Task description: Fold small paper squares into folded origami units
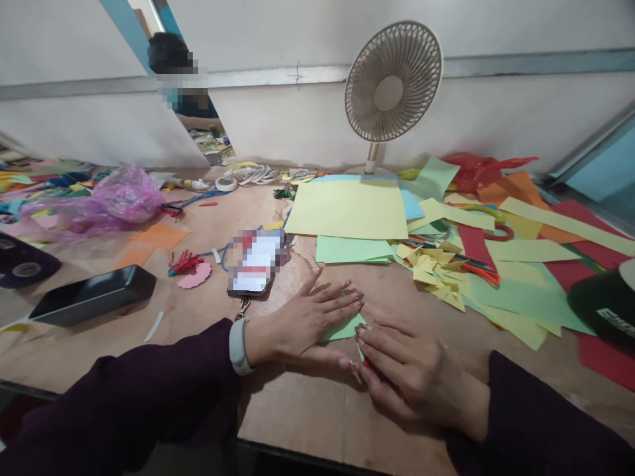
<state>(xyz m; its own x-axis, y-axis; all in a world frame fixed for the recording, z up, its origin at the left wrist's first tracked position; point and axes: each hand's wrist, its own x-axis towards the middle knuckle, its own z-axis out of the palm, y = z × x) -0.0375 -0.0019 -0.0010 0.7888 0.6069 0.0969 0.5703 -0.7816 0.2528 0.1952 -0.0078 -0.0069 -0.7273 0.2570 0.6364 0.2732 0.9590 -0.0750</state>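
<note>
A small piece of green paper (347, 328) lies on the wooden table, partly covered by both hands. My left hand (307, 324) rests flat over its left part with the fingers spread. From the right, my right hand (411, 363) touches the paper's right edge, its fingers close together and bent. A bit of red shows under the right fingertips; what it belongs to is hidden. Beyond the left hand lies a phone (258, 261) with a lit screen.
Large yellow sheets (350, 208) lie ahead, before a fan (391, 86). Folded yellow pieces (434, 271), scissors (479, 268) and coloured paper cover the right side. A black box (94, 294) and purple plastic bag (124, 195) are at left. A person (171, 56) is beyond the partition.
</note>
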